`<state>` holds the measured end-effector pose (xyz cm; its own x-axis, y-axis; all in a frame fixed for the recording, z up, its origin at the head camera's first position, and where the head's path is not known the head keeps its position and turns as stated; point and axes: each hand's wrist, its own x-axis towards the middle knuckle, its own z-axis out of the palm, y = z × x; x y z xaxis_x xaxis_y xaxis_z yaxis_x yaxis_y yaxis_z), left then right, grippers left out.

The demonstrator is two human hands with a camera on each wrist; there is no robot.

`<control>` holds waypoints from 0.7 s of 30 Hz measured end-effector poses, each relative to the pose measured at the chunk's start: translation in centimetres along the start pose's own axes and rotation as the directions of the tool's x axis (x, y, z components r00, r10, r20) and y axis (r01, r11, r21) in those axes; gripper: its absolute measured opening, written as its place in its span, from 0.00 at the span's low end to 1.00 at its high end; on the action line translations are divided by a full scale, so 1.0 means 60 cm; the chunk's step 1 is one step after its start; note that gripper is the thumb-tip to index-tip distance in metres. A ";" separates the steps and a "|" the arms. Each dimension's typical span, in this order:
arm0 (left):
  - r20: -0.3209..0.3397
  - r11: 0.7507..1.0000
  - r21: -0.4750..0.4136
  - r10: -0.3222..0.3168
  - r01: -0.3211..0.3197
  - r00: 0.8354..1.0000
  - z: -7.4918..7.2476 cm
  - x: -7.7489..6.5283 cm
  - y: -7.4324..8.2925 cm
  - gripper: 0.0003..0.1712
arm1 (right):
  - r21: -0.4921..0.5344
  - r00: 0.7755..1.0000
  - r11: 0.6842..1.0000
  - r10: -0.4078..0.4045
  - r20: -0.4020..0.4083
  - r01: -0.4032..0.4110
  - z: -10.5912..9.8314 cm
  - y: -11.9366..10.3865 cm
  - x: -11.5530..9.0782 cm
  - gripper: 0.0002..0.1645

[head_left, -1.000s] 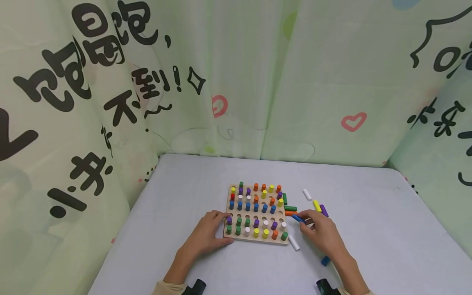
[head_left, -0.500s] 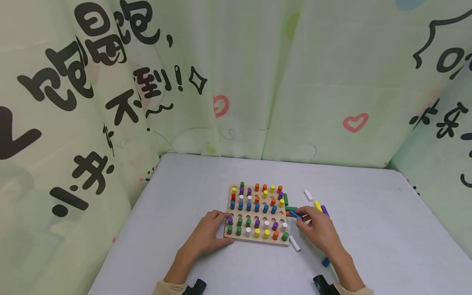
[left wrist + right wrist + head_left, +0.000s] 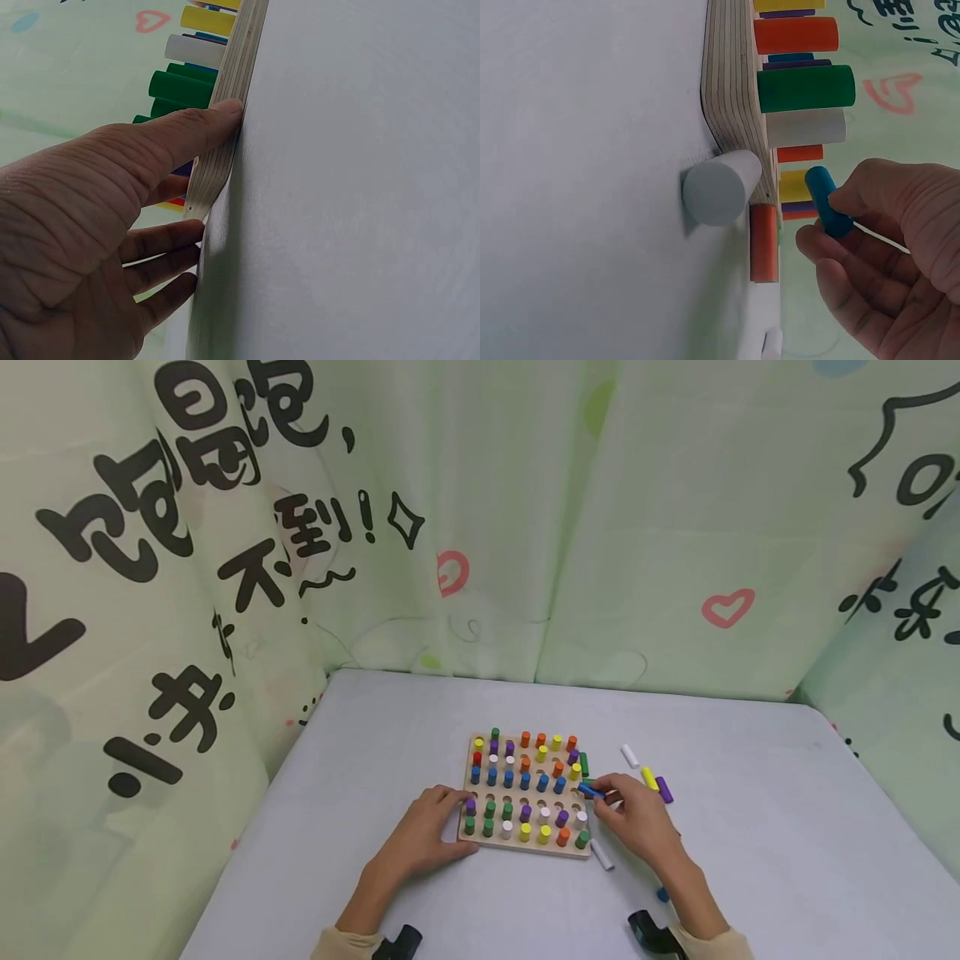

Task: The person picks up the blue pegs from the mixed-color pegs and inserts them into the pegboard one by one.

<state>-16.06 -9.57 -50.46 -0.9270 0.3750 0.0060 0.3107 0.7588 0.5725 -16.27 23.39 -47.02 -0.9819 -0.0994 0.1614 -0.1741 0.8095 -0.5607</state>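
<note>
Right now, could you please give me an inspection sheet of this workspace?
Surface: pale grey table, flat.
Job's things: square wooden pegboard with upright coloured pegs and one row of bare holes; short blue cylindrical peg at the board's right edge.
Clutter: loose pegs right of the board: white peg against its near corner, orange peg, yellow peg, purple peg.
Grippers: left hand rests on the board's left edge; right hand pinches the blue peg.
Cables: nothing seen.
Surroundings: green printed curtains on three sides.

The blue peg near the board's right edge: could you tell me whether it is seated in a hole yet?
Not yet: the right hand pinches the blue peg above the board.
</note>
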 end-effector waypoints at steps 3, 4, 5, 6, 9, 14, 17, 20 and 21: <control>0.000 1.000 -0.004 0.001 -0.001 1.000 -0.001 -0.001 0.001 0.42 | 0.000 1.000 1.000 -0.005 0.001 0.005 0.003 -0.002 0.002 0.11; 0.000 1.000 -0.005 0.001 -0.001 1.000 -0.001 -0.002 0.002 0.42 | 0.002 1.000 1.000 -0.010 -0.001 0.010 0.004 -0.003 0.003 0.10; -0.001 1.000 -0.004 0.001 -0.001 1.000 -0.001 -0.002 0.002 0.42 | 0.004 1.000 1.000 -0.011 -0.002 0.011 0.004 -0.004 0.003 0.10; -0.001 1.000 -0.004 0.000 0.000 1.000 -0.002 -0.002 0.002 0.42 | 0.007 1.000 1.000 -0.015 -0.003 0.015 0.005 -0.004 0.004 0.10; -0.001 1.000 -0.004 -0.002 0.002 1.000 -0.001 -0.001 0.002 0.42 | 0.019 1.000 1.000 -0.015 -0.005 0.015 0.007 -0.006 0.005 0.10; 0.013 1.000 -0.008 -0.016 0.016 1.000 -0.002 0.000 0.003 0.43 | 0.028 1.000 1.000 -0.004 0.015 0.004 0.008 -0.005 0.009 0.10; 0.019 1.000 -0.013 -0.013 0.013 1.000 -0.003 0.000 0.003 0.42 | 0.021 1.000 1.000 -0.008 0.018 0.007 0.009 -0.004 0.011 0.10; 0.017 1.000 -0.015 -0.011 0.011 1.000 -0.004 -0.001 0.003 0.42 | 0.023 1.000 1.000 -0.016 0.010 0.016 0.010 -0.004 0.014 0.11; 0.014 1.000 -0.016 -0.009 0.009 1.000 -0.004 -0.001 0.003 0.42 | 0.024 1.000 1.000 -0.017 0.006 0.016 0.010 -0.004 0.015 0.11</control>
<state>-16.01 -9.56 -50.15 -0.9268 0.3754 -0.0106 0.2986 0.7537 0.5854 -17.16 22.73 -47.22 -0.9793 -0.1164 0.1656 -0.1920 0.7936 -0.5773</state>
